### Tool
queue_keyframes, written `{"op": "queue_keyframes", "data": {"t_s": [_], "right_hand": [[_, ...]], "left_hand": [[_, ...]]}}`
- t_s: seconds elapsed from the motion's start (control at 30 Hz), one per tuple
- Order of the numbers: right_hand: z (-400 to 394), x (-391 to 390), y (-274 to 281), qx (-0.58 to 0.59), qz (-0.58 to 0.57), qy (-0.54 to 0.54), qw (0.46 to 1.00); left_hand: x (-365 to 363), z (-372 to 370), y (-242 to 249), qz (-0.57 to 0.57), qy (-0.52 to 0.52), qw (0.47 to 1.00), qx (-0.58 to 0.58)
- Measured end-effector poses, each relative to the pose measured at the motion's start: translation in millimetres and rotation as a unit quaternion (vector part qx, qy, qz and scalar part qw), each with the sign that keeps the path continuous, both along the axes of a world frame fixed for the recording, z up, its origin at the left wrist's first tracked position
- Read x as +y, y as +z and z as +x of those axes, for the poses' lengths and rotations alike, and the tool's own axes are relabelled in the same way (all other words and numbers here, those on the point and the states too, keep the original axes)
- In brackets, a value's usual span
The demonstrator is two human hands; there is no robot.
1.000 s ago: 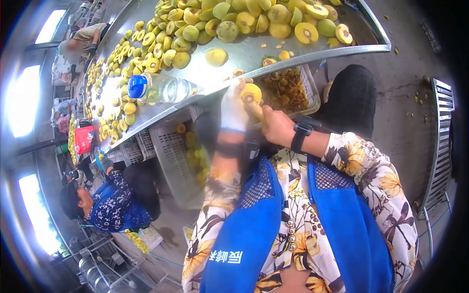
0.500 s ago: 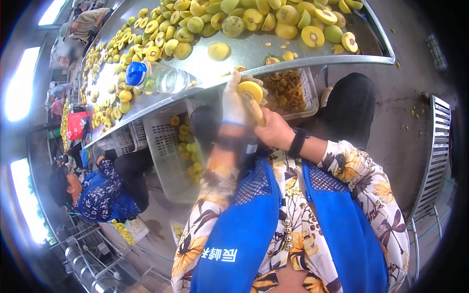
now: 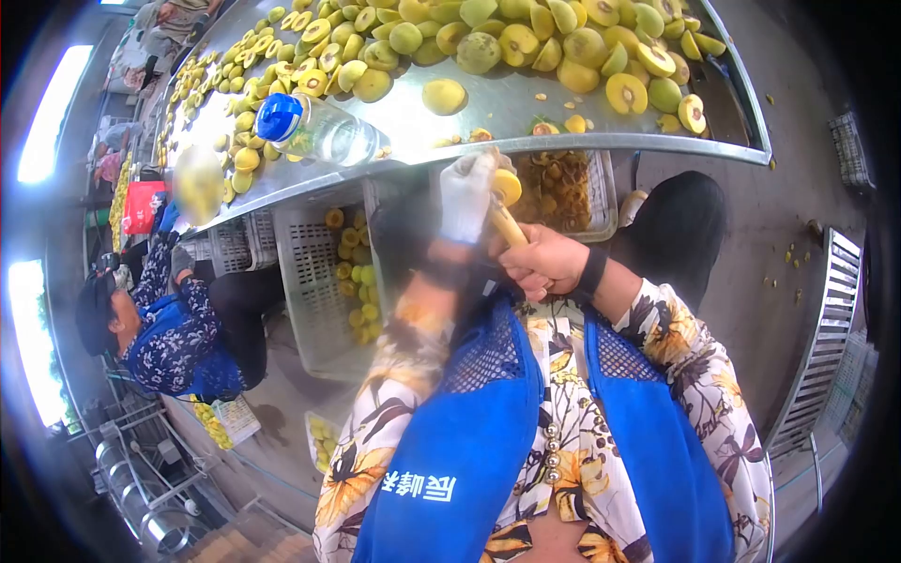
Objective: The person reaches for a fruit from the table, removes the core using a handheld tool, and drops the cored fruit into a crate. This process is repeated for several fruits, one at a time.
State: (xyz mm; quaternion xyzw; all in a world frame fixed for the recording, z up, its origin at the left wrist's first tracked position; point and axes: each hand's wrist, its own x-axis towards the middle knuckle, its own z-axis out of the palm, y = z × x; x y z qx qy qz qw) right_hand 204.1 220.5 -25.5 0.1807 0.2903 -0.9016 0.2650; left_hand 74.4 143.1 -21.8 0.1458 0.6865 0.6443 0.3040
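Observation:
My left hand (image 3: 463,202), in a white glove, is closed around a yellow peach half (image 3: 507,186) just below the table's near edge. My bare right hand (image 3: 554,261) grips a wooden-handled tool (image 3: 508,225) whose upper end meets the peach half; its tip is hidden. Halved yellow peaches (image 3: 518,45) are heaped on the metal table (image 3: 413,122) in front of me, several with pits showing. Under the hands' far side stands a crate (image 3: 608,202) of brownish pits and scraps.
A clear bottle with a blue cap (image 3: 319,129) lies on the table near its edge. Below left is a white crate (image 3: 305,291) holding peach halves. A co-worker (image 3: 183,347) sits at the left. A slatted metal rack (image 3: 826,328) stands at the right.
The view has shifted, so the table appears lower. The peach half has turned more edge-on in my left hand, and more of the tool's wooden handle shows. Both hands keep their holds.

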Motion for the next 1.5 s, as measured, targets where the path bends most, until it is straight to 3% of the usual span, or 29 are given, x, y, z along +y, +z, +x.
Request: {"op": "queue_keyframes", "data": {"t_s": [0.07, 0.2, 0.23, 0.27, 0.33, 0.37, 0.4, 0.43, 0.47, 0.5, 0.53, 0.57, 0.63, 0.67, 0.7, 0.73, 0.77, 0.8, 0.9, 0.97, 1.03, 1.07, 1.1, 1.13, 1.2, 1.3, 1.4, 1.47, 1.5], "right_hand": [[-3.9, 1.7, 2.3, -0.021, 0.0, 0.021, 1.0], [-8.1, 0.9, 7.7, 0.008, 0.012, 0.06, 0.998], [-9.7, -1.1, 7.9, 0.038, 0.034, 0.068, 0.996], [-12.4, -5.4, 8.8, 0.038, 0.033, 0.046, 0.998], [-10.2, -17.4, 7.4, 0.051, 0.051, 0.011, 0.997], [-11.8, -19.1, 7.0, 0.072, 0.076, -0.004, 0.994], [-13.1, -16.3, 6.7, 0.065, 0.11, -0.015, 0.992], [-14.4, -10.7, -10.5, 0.083, 0.21, -0.037, 0.974], [-16.1, -5.2, -14.0, 0.103, 0.41, -0.014, 0.906], [-16.7, 0.3, -18.5, 0.119, 0.591, 0.003, 0.797], [-10.5, 4.0, -43.2, 0.161, 0.687, 0.008, 0.708], [-7.4, 5.1, -63.3, 0.198, 0.769, 0.011, 0.608], [-13.1, 5.3, -57.0, 0.153, 0.719, 0.049, 0.676], [-17.0, 3.1, -61.9, 0.144, 0.688, 0.042, 0.71], [-18.8, 0.0, -69.0, 0.132, 0.654, 0.038, 0.744], [-21.0, -2.9, -84.2, 0.096, 0.642, 0.067, 0.757], [-18.9, -6.8, -82.7, 0.112, 0.659, 0.062, 0.741], [-16.3, -9.1, -77.8, 0.126, 0.677, 0.055, 0.723], [-10.4, -5.0, -64.1, 0.155, 0.685, 0.024, 0.712], [-1.3, -3.4, -54.5, 0.162, 0.681, -0.005, 0.714], [2.4, -0.4, -53.0, 0.146, 0.697, 0.016, 0.702], [0.1, -2.1, -34.5, 0.144, 0.69, 0.013, 0.71], [-1.7, -4.3, -14.7, 0.138, 0.681, 0.01, 0.719], [-2.6, -5.3, -9.4, 0.144, 0.67, 0.001, 0.728], [-3.9, -7.0, 5.0, 0.136, 0.663, 0.008, 0.736], [-0.1, -8.8, 0.3, 0.142, 0.672, 0.003, 0.727], [6.7, -6.7, 2.1, 0.121, 0.683, -0.005, 0.72], [10.9, 1.8, -3.2, 0.076, 0.696, -0.025, 0.714], [12.5, 5.1, -6.2, 0.053, 0.7, -0.035, 0.711]], "left_hand": [[-3.8, -5.8, -6.8, -0.032, 0.0, 0.999, -0.009], [-7.0, -0.2, 4.9, 0.049, 0.054, 0.963, -0.259], [-10.1, -2.2, -1.9, 0.068, 0.058, 0.954, -0.285], [-11.3, -1.3, -2.8, 0.094, 0.073, 0.969, -0.218], [-23.7, -21.9, -11.2, 0.157, 0.103, 0.922, -0.339], [-42.3, -20.9, -9.4, 0.245, 0.115, 0.92, -0.284], [-52.9, -29.6, 1.4, 0.226, 0.254, 0.905, -0.253], [-77.2, -43.8, -7.2, 0.208, 0.274, 0.928, -0.143], [-99.7, -53.1, 6.3, 0.097, 0.296, 0.949, -0.034], [-122.1, -62.6, 19.8, -0.029, 0.324, 0.943, 0.064], [-140.0, -69.1, 33.0, -0.304, 0.278, 0.89, 0.198], [-151.5, -69.1, 39.1, -0.474, 0.217, 0.71, 0.472], [-146.3, -71.3, 52.6, -0.46, 0.206, 0.698, 0.508], [-129.3, -67.2, 74.1, -0.442, 0.12, 0.728, 0.51], [-116.5, -77.7, 59.6, -0.381, 0.151, 0.763, 0.5], [-94.3, -83.8, 62.4, -0.347, 0.093, 0.791, 0.496], [-65.6, -76.9, 85.7, -0.385, 0.05, 0.838, 0.383], [-51.6, -93.7, 58.7, -0.309, 0.014, 0.817, 0.486], [9.9, -122.0, 5.0, -0.401, -0.104, 0.757, 0.505], [25.6, -118.0, -20.1, -0.393, -0.048, 0.719, 0.571], [40.7, -123.9, -30.2, -0.399, -0.031, 0.782, 0.478], [41.3, -135.0, -55.8, -0.378, -0.038, 0.741, 0.554], [39.3, -125.7, -21.8, -0.396, -0.057, 0.785, 0.474], [38.0, -111.6, 9.6, -0.452, -0.101, 0.738, 0.491], [37.1, -123.7, -25.6, -0.378, -0.055, 0.733, 0.562], [45.9, -138.4, -30.2, -0.362, -0.094, 0.746, 0.552], [52.1, -141.6, -23.7, -0.37, -0.093, 0.803, 0.458], [48.1, -104.9, 32.2, -0.306, -0.026, 0.911, 0.275], [44.9, -109.5, 22.9, -0.211, -0.009, 0.965, 0.152]]}}
